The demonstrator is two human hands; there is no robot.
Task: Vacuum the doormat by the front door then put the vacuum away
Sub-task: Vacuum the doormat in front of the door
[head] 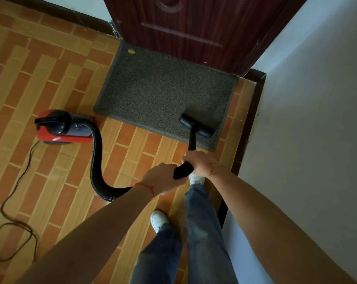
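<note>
A dark grey doormat point(165, 93) lies on the tiled floor in front of a dark red door point(194, 27). The vacuum's black floor nozzle point(196, 126) rests on the mat's near right corner. Its black wand point(192, 142) runs back to my hands. My right hand point(200, 162) grips the wand from above. Just behind it, my left hand point(163, 177) grips the handle end. A black ribbed hose point(96, 160) curves left to the red and black vacuum body point(62, 127), which stands on the floor left of the mat. A small yellow speck point(131, 51) lies at the mat's far left corner.
The power cord point(13, 201) trails and loops over the orange brick-pattern floor point(50, 78) at the left. A white wall point(309, 119) with a dark skirting board point(247, 124) runs close along the right. My feet in white shoes point(159, 220) stand just behind the mat.
</note>
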